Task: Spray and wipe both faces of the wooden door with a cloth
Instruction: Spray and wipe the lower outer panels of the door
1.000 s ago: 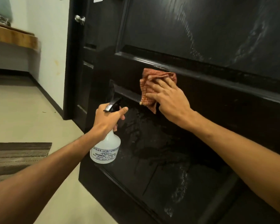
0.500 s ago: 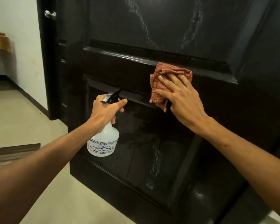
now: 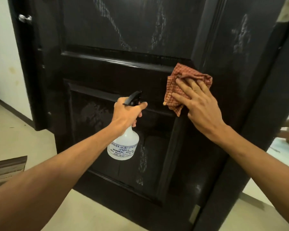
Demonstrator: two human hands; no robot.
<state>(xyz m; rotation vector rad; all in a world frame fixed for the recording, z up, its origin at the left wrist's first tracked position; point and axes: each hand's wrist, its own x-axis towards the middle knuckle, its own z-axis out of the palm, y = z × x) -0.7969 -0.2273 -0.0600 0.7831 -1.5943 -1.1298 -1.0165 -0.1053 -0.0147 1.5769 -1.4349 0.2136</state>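
Now the cloth (image 3: 191,75) lies under the right hand (image 3: 203,110), fingers (image 3: 182,97) spread, on the door (image 3: 107,70); left hand (image 3: 125,115) grips sprayer (image 3: 123,146).

Door (image 3: 107,72) is showing black, whitish streaks; cloth (image 3: 190,75) is showing red-tan check; spray bottle (image 3: 123,144) is showing translucent white, blue print.

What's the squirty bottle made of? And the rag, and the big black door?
The spray bottle looks like cloudy white plastic, smooth, printed with blue letters. The cloth is woven fabric with red-orange checks, soft and crumpled. The door is wood by the task. Its glossy black coat hides any grain, and wet streaks shine on it.
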